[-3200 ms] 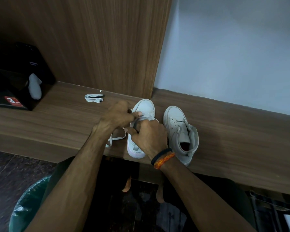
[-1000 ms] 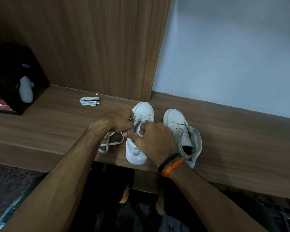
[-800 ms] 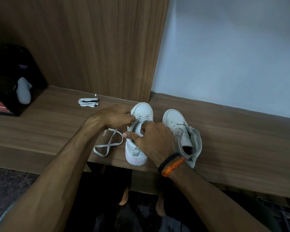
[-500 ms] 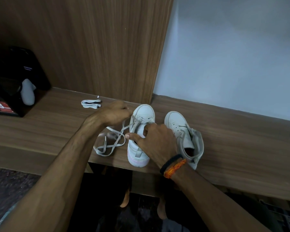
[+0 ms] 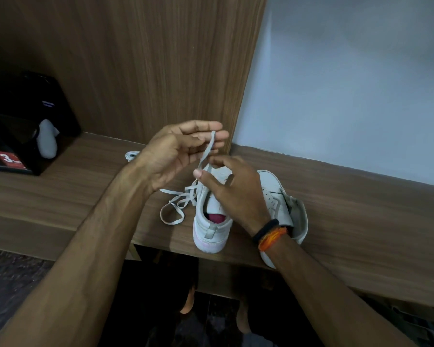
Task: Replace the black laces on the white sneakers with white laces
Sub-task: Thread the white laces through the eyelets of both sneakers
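My left hand [image 5: 176, 156] lifts the white lace [image 5: 207, 150] at centre frame, taking slack; right hand [image 5: 232, 191] pinches it, steadying the sneaker [image 5: 211, 221].

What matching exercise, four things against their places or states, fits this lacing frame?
Things:
1. white lace end
2. left white sneaker with pink heel
3. small folded white lace bundle
4. black box with red label

Places or states:
A. far left on the wooden shelf
B. lying behind the left hand
C. lifted between both hands
D. standing under the right hand, heel at the shelf edge

Pairs: 1-C, 2-D, 3-B, 4-A
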